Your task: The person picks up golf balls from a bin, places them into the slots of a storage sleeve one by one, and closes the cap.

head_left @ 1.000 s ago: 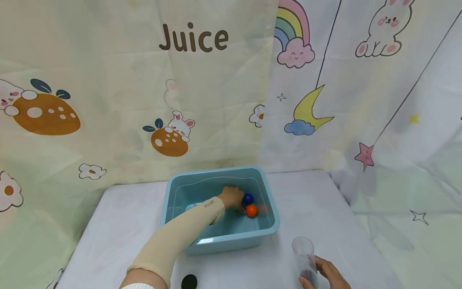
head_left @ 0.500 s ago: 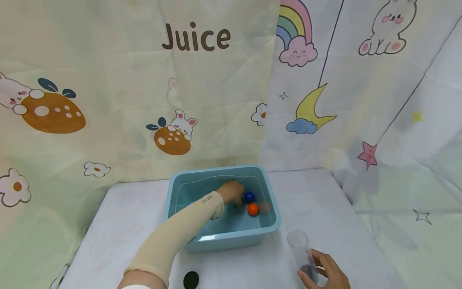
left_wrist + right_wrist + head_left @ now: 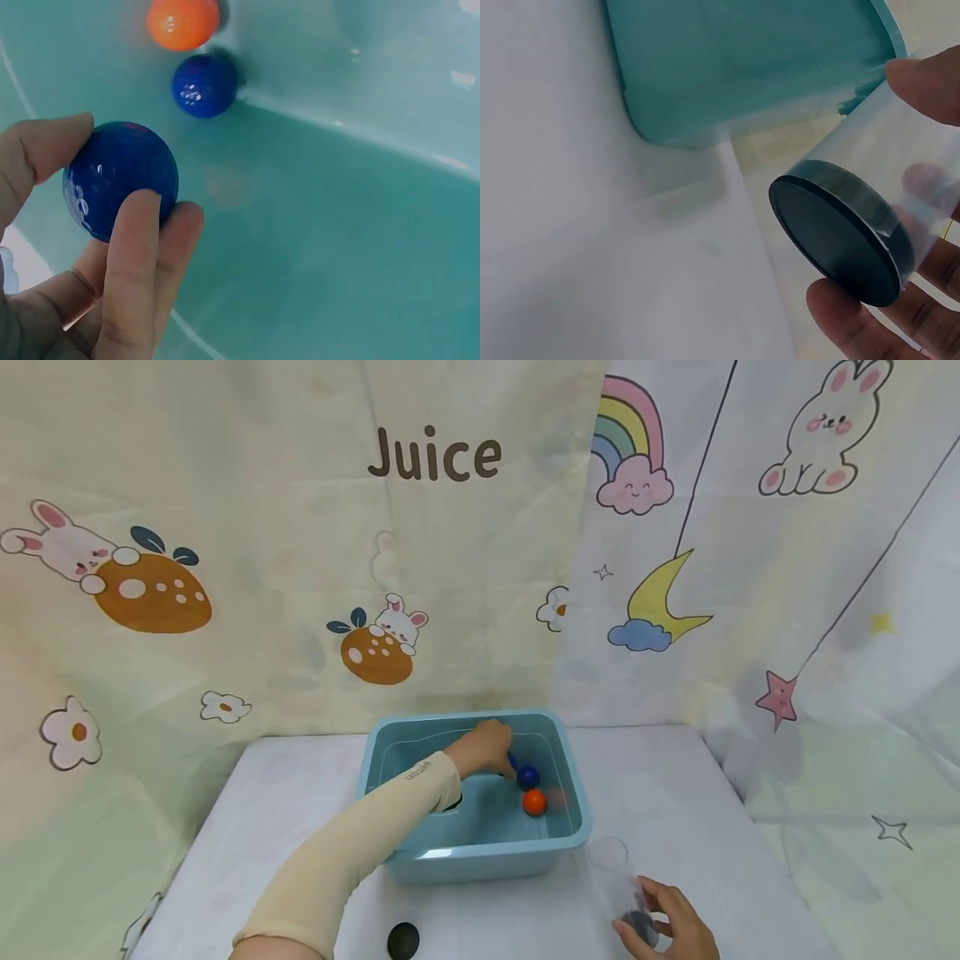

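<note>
My left hand is inside the light blue plastic basin, its sleeve crossing the near rim. Thumb and fingers pinch a glossy blue golf ball, mostly hidden in the head view. On the basin floor lie a second blue golf ball and an orange ball, close together near the right wall. My right hand holds a clear plastic tube right of the basin. A black cap closes its lower end, and the tube leans leftward, top toward the basin.
A loose black round cap lies on the white tabletop before the basin. A dark-edged thing in the basin is mostly hidden by my sleeve. A printed curtain hangs behind the table.
My left hand has risen slightly with a blue ball, which now shows apart from the other one. The tube in my right hand has moved left and tilts more toward the basin.
</note>
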Demonstrator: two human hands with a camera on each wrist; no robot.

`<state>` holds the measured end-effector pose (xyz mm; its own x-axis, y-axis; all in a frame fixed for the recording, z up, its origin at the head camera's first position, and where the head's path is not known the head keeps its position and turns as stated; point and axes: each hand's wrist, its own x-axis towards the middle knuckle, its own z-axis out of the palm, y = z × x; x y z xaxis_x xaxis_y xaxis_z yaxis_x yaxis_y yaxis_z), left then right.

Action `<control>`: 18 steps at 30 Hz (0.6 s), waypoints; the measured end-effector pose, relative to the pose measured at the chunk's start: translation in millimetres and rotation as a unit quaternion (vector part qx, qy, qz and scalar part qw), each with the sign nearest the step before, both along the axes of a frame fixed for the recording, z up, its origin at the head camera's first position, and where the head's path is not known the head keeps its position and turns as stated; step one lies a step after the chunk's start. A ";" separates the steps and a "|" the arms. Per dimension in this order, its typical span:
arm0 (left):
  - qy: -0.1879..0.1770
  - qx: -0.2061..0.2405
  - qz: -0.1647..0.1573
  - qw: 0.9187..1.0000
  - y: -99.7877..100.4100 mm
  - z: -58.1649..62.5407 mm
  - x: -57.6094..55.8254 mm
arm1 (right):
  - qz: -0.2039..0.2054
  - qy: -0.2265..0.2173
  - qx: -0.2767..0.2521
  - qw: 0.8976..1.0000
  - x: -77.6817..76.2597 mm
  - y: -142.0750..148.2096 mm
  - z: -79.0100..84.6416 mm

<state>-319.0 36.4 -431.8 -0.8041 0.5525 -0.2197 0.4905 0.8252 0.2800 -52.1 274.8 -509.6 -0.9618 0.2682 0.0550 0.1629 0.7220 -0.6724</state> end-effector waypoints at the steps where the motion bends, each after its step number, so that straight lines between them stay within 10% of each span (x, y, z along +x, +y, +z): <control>1: 0.001 0.005 -0.002 1.000 -1.0 2.1 0.1 | 0.002 -0.001 0.002 1.000 -0.6 0.4 0.5; 18: 0.061 0.083 -0.050 0.993 -12.8 49.1 31.4 | 0.029 0.019 0.015 0.999 -10.3 0.0 14.5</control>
